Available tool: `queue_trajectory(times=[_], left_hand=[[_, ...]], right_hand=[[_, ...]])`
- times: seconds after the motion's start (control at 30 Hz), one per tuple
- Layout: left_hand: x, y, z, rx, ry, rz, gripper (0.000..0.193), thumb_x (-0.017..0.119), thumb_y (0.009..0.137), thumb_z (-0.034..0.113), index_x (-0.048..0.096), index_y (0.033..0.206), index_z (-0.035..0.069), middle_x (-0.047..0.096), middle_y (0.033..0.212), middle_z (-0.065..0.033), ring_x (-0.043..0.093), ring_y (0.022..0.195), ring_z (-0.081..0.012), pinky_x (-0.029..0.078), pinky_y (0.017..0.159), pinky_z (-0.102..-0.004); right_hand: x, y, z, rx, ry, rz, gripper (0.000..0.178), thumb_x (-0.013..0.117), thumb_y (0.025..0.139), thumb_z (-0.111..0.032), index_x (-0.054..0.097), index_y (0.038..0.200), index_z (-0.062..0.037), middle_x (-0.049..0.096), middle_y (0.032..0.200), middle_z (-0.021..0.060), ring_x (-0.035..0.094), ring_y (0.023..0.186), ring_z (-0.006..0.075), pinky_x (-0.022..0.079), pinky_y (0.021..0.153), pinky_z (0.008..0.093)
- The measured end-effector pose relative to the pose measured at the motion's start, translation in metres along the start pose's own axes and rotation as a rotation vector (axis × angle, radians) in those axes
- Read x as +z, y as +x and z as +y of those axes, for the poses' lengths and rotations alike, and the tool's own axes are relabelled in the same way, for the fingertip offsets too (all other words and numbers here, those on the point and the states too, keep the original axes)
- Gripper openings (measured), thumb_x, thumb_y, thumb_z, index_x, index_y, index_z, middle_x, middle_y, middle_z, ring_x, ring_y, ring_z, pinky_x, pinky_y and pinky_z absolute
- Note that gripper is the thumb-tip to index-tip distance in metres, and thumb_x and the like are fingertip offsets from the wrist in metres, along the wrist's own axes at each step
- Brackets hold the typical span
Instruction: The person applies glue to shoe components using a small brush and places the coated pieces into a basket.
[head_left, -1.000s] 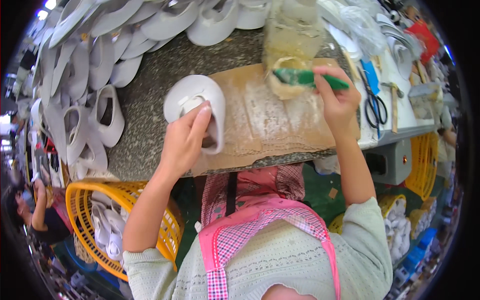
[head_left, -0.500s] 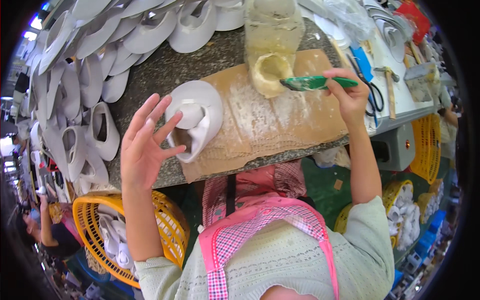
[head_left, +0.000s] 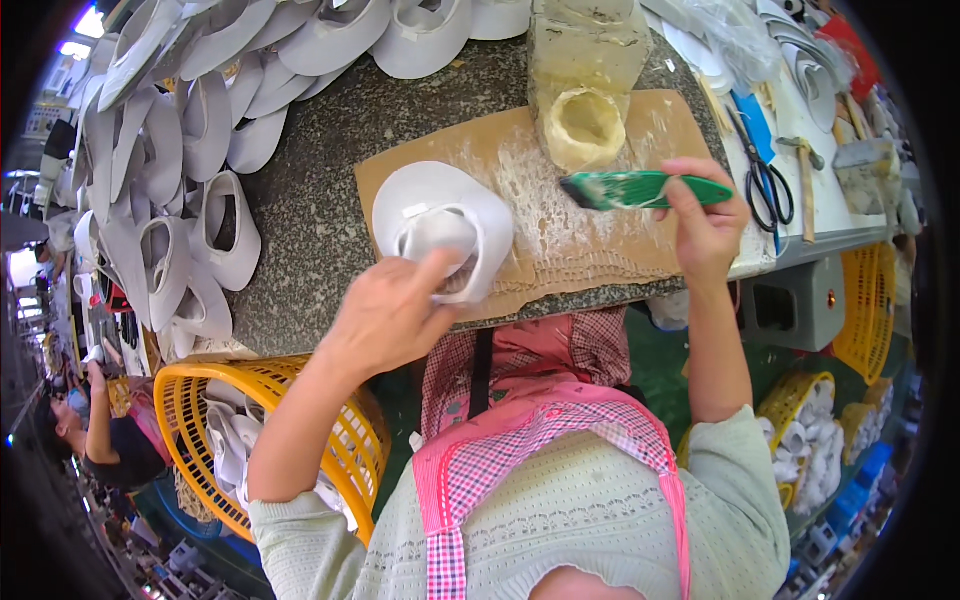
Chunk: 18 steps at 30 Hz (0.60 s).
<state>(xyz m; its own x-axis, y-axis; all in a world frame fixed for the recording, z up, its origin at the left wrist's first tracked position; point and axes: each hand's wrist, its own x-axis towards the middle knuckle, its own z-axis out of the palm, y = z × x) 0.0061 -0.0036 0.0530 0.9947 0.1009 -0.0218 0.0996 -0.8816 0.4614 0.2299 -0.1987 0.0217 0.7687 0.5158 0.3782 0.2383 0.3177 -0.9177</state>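
At the middle left of the bench, a white shoe upper (head_left: 425,190) lies on the cardboard (head_left: 530,240), rounded toe facing away. My left hand (head_left: 385,310) reaches it from the near side. Its index finger lies over the foot opening and its thumb is near the heel edge; the other fingers are curled and partly hidden. In my right hand (head_left: 710,215), pinched between thumb and fingers, is a green brush (head_left: 650,188), its dark end smeared with whitish paste. This end hangs over the cardboard, just nearer than a yellowish crusted pot (head_left: 590,125).
White shoe uppers (head_left: 230,230) are piled along the left and far side. At right lie black scissors (head_left: 770,195) and a hammer (head_left: 805,175). A yellow basket (head_left: 350,450) of shoe parts stands below the bench's near left edge. Another person (head_left: 100,430) is at far left.
My left hand, spread open beside the shoe upper before, has moved right and down onto its heel end. The brush has come away from the pot's rim toward me. The view has shifted slightly.
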Motion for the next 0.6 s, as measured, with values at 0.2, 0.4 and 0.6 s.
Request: queue_trajectory(times=[0.2, 0.4, 0.6], left_hand=[[0.01, 0.027, -0.006, 0.231, -0.148, 0.19, 0.029, 0.064, 0.07, 0.014, 0.055, 0.096, 0.004, 0.062, 0.086, -0.0165, 0.059, 0.084, -0.029, 0.047, 0.07, -0.0373], [0.002, 0.014, 0.007, -0.36, -0.459, 0.544, 0.037, 0.061, 0.079, 0.009, 0.051, 0.113, -0.004, 0.059, 0.105, -0.0174, 0.058, 0.093, -0.0138, 0.045, 0.078, -0.0269], [0.016, 0.029, -0.003, -0.679, -1.274, 0.375, 0.059, 0.037, 0.09, 0.045, 0.034, 0.13, 0.001, 0.054, 0.115, -0.0107, 0.05, 0.106, -0.0174, 0.036, 0.093, -0.0295]], right_hand=[[0.024, -0.003, -0.004, -0.052, 0.082, -0.016, 0.014, 0.058, 0.08, 0.0, 0.059, 0.093, 0.0039, 0.061, 0.079, 0.0082, 0.055, 0.062, 0.0092, 0.045, 0.052, 0.0195], [0.019, -0.015, 0.007, -0.032, 0.26, 0.053, 0.013, 0.056, 0.08, 0.002, 0.059, 0.093, 0.0034, 0.061, 0.083, 0.0107, 0.058, 0.066, 0.0118, 0.048, 0.055, 0.022], [0.072, -0.008, 0.024, -0.074, 0.271, -0.083, 0.016, 0.06, 0.076, 0.002, 0.061, 0.093, 0.0018, 0.062, 0.082, 0.0098, 0.059, 0.065, 0.0139, 0.047, 0.054, 0.0232]])
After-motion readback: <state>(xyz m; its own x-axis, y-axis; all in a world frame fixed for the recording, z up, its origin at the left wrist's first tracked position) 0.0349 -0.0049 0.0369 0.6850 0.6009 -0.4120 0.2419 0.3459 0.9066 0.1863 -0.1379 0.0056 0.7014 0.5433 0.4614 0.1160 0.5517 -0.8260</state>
